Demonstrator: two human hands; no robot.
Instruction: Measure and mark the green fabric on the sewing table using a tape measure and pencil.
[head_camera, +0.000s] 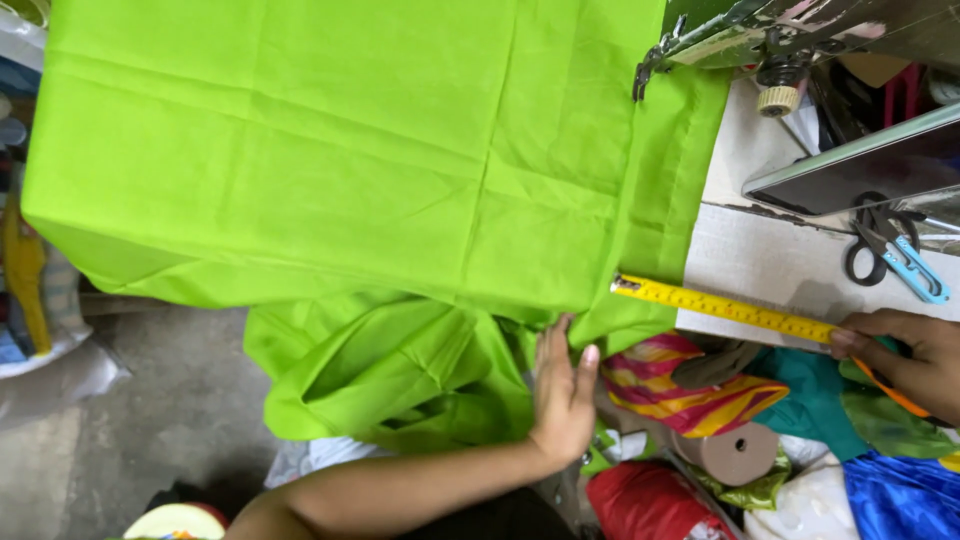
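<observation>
Flat open left hand (562, 392) on creased lime cloth (330, 170), right hand (905, 358) pinching stiff yellow tape measure (725, 307)

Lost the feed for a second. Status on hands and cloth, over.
Left hand flat on green cloth edge. Right hand pinching yellow measuring tape, stretched to the cloth. Scissors lying clear on the table.
</observation>
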